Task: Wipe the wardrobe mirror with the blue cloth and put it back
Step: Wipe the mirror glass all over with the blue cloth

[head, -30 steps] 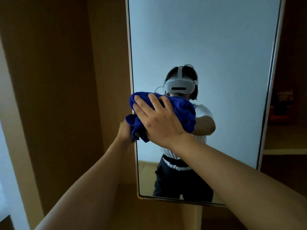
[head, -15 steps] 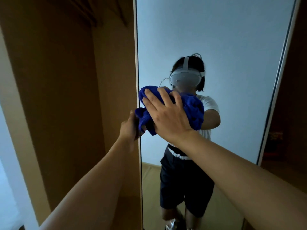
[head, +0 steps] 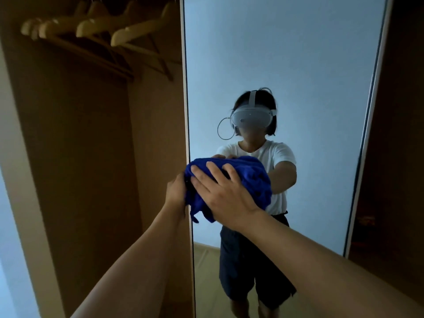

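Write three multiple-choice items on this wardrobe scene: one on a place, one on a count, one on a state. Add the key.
1. Where do the wooden hangers hang?
A. left of the mirror
B. right of it
C. on the floor

2. How many hands touch the blue cloth?
A. none
B. one
C. two

3. The right hand is
A. flat on the cloth, fingers spread
B. hanging idle
C. gripping a hanger

Key: 1 A, they hang in the open compartment; 2 C, the left hand holds its edge too; 3 A, spread fingers press the cloth on the glass.
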A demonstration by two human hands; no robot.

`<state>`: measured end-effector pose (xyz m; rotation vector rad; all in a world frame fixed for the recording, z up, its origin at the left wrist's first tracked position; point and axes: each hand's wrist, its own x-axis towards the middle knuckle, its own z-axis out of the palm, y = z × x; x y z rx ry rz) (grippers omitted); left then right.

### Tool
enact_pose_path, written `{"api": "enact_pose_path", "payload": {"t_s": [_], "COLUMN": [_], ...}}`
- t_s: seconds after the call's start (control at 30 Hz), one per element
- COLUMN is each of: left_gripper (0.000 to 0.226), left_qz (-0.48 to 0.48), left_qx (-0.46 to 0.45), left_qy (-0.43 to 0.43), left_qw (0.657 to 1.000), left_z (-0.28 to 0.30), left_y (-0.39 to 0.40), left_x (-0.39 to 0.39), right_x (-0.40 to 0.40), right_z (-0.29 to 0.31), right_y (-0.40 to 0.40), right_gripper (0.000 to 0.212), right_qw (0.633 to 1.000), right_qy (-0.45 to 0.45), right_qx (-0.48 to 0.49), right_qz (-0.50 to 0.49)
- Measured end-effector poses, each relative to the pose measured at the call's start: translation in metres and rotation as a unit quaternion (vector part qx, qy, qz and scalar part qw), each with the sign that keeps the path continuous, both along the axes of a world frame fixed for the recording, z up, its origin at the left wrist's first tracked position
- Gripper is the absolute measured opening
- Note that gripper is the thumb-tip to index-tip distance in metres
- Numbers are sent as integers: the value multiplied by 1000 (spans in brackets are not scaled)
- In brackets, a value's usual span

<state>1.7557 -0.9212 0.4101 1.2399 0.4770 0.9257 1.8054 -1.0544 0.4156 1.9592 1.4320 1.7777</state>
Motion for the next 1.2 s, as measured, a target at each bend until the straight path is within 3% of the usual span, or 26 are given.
{"api": "enact_pose_path", "payload": {"t_s": [0.3,0.43,0.63,0.73,0.87,0.97,1.07,1.2], "left_gripper": [27,32,42,45,58,53,36,40], "left_qz": [8,22,36,-3,-146,-147,-82,33], "left_qx": [8,8,42,37,21,-29,-17,47], "left_qy": [-29,-47,-41,-66,-76,-169,-190,-152], "left_qw": [1000,999,998,997,986,974,978,987], "left_z": [54,65,86,98,115,126,126,125], "left_y": [-19,-19,-6,-3,-3,-3,-2,-1], "left_x": [-4,-6,1,6,8,13,23,26], "right_x": [-3,-5,0,-1,-2,-2,1,2], "right_z": [85,75,64,93,130,150,168,189], "right_y": [-4,-6,-9,-3,3,10,15,17], "right_gripper": [61,64,58,57,60,63,61,57], "right_qw": [998,998,999,1000,1000,1000,999,999], "right_qy": [25,47,-5,-11,-11,10,2,-1], "right_qx": [49,51,-32,-14,5,1,6,31], "right_qz": [-4,6,19,17,-8,-26,-31,-15]}}
